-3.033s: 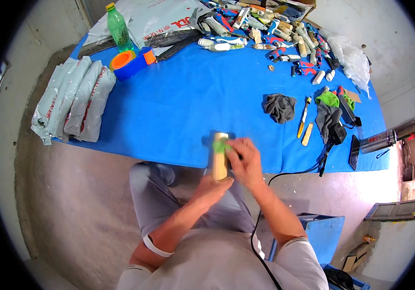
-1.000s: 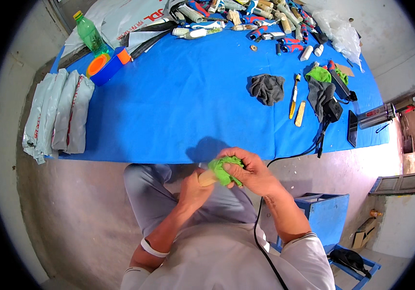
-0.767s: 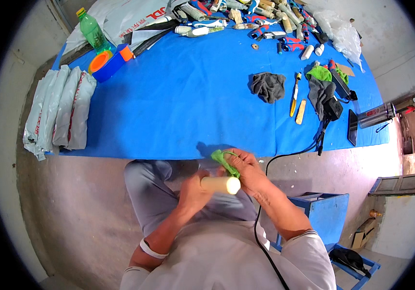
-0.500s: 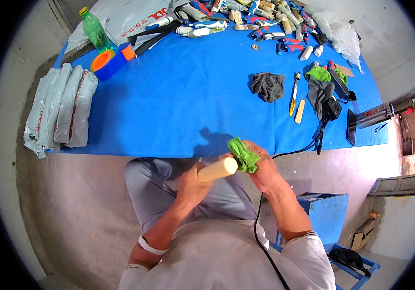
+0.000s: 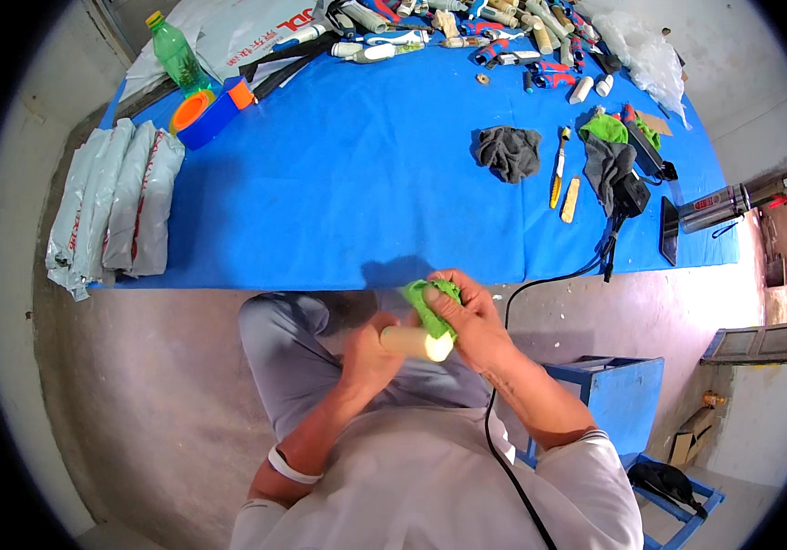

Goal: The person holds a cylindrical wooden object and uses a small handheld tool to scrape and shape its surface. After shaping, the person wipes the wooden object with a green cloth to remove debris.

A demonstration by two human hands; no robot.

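Note:
My left hand is closed round a pale cream cylinder, whose rounded bright end points right. In my right hand a bright green cloth is gripped, pressed against the cylinder's far side near that end. Both hands are over my lap, just short of the table's near edge. The cylinder's other end is hidden in my left fist, so I cannot tell what it belongs to.
On the blue-covered table lie a dark grey cloth, a toothbrush, and a small wooden piece. Grey packages, a tape dispenser and a green bottle stand left. A black cable crosses my right side.
My right hand with the green cloth has shifted left and down onto the cylinder. The cylinder has tilted, its bright end now lower and pointing slightly toward me.

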